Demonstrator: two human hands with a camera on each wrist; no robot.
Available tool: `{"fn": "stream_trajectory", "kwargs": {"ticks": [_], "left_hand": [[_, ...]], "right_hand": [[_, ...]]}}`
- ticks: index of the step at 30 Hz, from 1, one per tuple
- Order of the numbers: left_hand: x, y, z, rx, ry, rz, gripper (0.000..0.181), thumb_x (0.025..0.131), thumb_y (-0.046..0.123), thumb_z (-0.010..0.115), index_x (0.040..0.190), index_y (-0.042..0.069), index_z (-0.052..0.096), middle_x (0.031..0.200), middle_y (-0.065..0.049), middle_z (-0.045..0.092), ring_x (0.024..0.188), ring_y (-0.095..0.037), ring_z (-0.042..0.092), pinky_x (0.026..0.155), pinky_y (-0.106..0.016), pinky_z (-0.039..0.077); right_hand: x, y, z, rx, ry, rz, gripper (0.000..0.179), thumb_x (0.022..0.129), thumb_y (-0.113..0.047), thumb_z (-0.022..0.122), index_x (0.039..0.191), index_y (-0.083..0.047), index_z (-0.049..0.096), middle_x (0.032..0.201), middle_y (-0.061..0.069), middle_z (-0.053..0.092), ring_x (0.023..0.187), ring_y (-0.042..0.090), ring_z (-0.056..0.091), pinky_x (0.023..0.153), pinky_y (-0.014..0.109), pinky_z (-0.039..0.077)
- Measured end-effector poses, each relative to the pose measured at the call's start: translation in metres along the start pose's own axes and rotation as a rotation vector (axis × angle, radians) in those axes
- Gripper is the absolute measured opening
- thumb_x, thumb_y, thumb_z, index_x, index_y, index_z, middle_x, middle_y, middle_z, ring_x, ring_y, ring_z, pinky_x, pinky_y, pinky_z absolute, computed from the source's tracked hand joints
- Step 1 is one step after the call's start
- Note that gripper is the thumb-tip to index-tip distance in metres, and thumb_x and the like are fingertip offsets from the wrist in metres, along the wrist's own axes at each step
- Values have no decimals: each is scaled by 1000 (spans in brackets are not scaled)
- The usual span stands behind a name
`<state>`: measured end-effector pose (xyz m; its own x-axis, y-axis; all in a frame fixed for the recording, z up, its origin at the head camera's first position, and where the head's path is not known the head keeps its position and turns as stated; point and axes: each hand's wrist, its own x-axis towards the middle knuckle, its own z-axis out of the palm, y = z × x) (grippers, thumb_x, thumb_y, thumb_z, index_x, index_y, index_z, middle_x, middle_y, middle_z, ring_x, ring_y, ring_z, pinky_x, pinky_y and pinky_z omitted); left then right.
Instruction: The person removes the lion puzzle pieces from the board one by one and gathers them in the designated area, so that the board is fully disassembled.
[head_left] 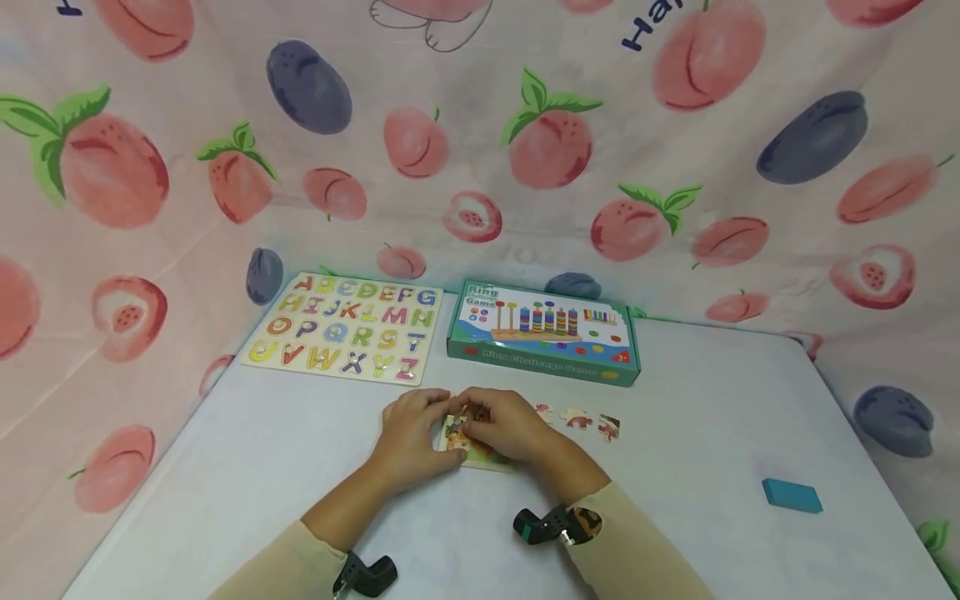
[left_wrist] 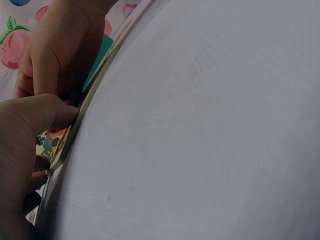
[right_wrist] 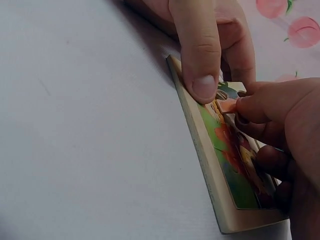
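A small wooden jigsaw board (head_left: 491, 461) with a colourful picture lies on the white table under both hands. My left hand (head_left: 408, 437) grips the board at its left side, thumb on the near rim and fingers round the far side. Between thumb and forefinger, my right hand (head_left: 504, 421) pinches a small puzzle piece (right_wrist: 228, 106) over the picture, close to the left thumb. Its other fingers rest low over the board. The right hand hides part of the picture in the head view. Just right of it, several loose puzzle pieces (head_left: 577, 418) lie in a row.
Behind the hands at the left lies an alphabet board (head_left: 351, 312) with coloured letters. A green ring game box (head_left: 543, 367) sits beside it. Far to the right is a blue block (head_left: 792, 496). A fruit-patterned cloth (head_left: 480, 167) hangs behind the table.
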<state>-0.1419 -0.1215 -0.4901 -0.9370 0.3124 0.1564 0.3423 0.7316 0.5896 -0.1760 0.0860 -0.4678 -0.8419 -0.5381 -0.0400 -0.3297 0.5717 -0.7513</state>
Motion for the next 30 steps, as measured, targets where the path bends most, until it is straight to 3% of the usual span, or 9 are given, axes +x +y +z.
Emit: {"fn": "stream_trajectory", "kwargs": {"ticks": [7, 16, 23, 30], "left_hand": [[0, 0, 0, 0, 3, 6, 75, 76, 37, 91, 141, 5, 70, 145, -8, 62, 142, -33, 47, 112, -62, 29], [0, -1, 2, 11, -6, -3, 77, 76, 39, 90, 142, 6, 69, 146, -7, 61, 143, -33, 46, 113, -60, 29], [-1, -1, 2, 19, -12, -3, 78, 77, 39, 91, 143, 6, 68, 148, -8, 60, 143, -33, 45, 113, -60, 29], [1, -1, 2, 26, -24, -17, 80, 78, 41, 90, 146, 6, 66, 151, -7, 58, 145, -31, 43, 115, -58, 27]], "right_hand": [[-2, -1, -1, 57, 13, 28, 19, 103, -13, 69, 118, -24, 75, 89, -8, 65, 80, 13, 58, 73, 30, 49], [-8, 1, -14, 225, 35, 95, 23, 101, -10, 65, 118, -22, 75, 86, 1, 66, 76, 18, 59, 68, 31, 52], [-17, 9, -28, 239, 69, 77, 22, 101, -8, 69, 121, -12, 75, 85, 1, 62, 79, 20, 56, 70, 31, 48], [-30, 18, -45, 219, 108, 124, 24, 100, -6, 67, 121, -14, 75, 92, 2, 63, 84, 22, 56, 70, 31, 48]]}}
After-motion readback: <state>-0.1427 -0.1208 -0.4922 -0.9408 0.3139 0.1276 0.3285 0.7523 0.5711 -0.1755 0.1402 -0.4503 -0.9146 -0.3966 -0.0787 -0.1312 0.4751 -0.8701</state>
